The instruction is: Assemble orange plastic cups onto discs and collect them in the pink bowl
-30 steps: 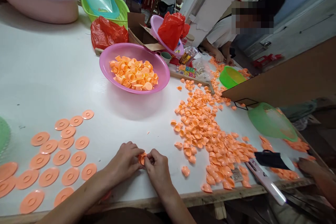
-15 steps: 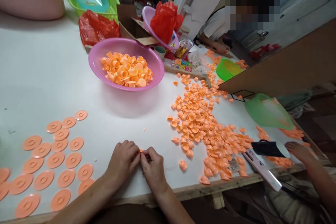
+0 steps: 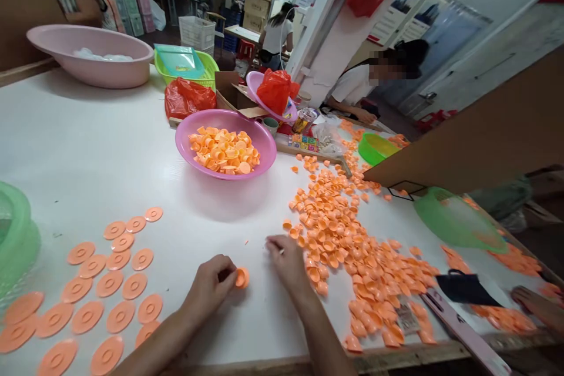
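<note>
Near the table's front, my left hand (image 3: 212,283) pinches a small round orange plastic cup (image 3: 242,278) between thumb and fingertips. My right hand (image 3: 287,261) is apart from it, low over the white table, with its fingers loosely stretched and nothing visible in them. Just to its right lies a broad heap of small orange cup-shaped pieces (image 3: 339,217). Several flat orange discs with a raised ring, such as this disc (image 3: 109,284), are spread to the left of my left hand.
A pink bowl (image 3: 185,153) of orange pieces stands ahead, with a red bag (image 3: 189,100) behind it. A green basket (image 3: 13,241) is at the left edge. A pink bar-like tool (image 3: 467,329) and black cloth (image 3: 467,289) lie right. Co-workers sit beyond the table.
My hands were together at the front; now they are apart. The right hand has moved right towards the heap, while the left keeps the orange cup. The view has tilted up.
</note>
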{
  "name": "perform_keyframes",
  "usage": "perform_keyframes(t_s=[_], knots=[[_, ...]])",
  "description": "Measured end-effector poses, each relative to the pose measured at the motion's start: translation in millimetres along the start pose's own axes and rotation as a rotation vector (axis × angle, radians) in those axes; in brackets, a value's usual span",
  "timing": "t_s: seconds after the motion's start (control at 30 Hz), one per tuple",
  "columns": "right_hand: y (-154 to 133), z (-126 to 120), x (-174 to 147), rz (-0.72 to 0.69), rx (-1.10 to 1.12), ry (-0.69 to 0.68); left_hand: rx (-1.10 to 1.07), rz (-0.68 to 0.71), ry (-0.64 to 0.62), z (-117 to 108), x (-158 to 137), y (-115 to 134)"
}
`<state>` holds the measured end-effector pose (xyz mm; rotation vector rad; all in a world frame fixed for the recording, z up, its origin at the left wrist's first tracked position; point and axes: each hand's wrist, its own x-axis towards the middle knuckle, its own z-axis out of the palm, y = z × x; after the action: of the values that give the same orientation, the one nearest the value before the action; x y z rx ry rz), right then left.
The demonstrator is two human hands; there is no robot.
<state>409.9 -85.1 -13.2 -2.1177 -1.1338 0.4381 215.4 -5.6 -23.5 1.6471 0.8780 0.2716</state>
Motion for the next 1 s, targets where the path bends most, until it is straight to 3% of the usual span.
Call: perform_keyframes(t_s=[0.03, 0.1, 0.23, 0.37, 0.47, 0.63, 0.7, 0.77, 0.9, 1.0], knots=[[6, -10, 15, -0.034, -0.132, 0.115, -0.157, -0.056, -0.011, -6, 1, 7], [18, -24, 40, -0.038, -0.377, 0.202, -0.422, -0.126, -0.045, -20, 1, 22], [35, -26, 52, -0.005, -0.564, 0.16, -0.62, -0.167, -0.082, -38, 0, 41], [36, -12, 28, -0.043, -0.465, 0.142, -0.631, -0.178, -0.074, -42, 0, 42], [30, -5, 4, -0.038, -0.263, 0.14, -0.604, -0.146, 0.011, -50, 18, 53], [8, -3, -22, 0.077, 0.082, 0.13, -0.578, 0.156, 0.319, -89, 67, 114], [-2, -4, -29, 0.131, 0.141, 0.113, -0.406, 0.226, 0.386, -102, 68, 125], [-10, -3, -35, 0.159, 0.192, 0.094, -0.08, 0.283, 0.291, -109, 52, 112], [-16, 4, -46, 0.169, 0.288, -0.019, 0.537, 0.371, -0.194, -107, -19, 39], [-20, 14, -52, 0.19, 0.322, -0.144, 0.726, 0.302, -0.305, -101, -67, -9]])
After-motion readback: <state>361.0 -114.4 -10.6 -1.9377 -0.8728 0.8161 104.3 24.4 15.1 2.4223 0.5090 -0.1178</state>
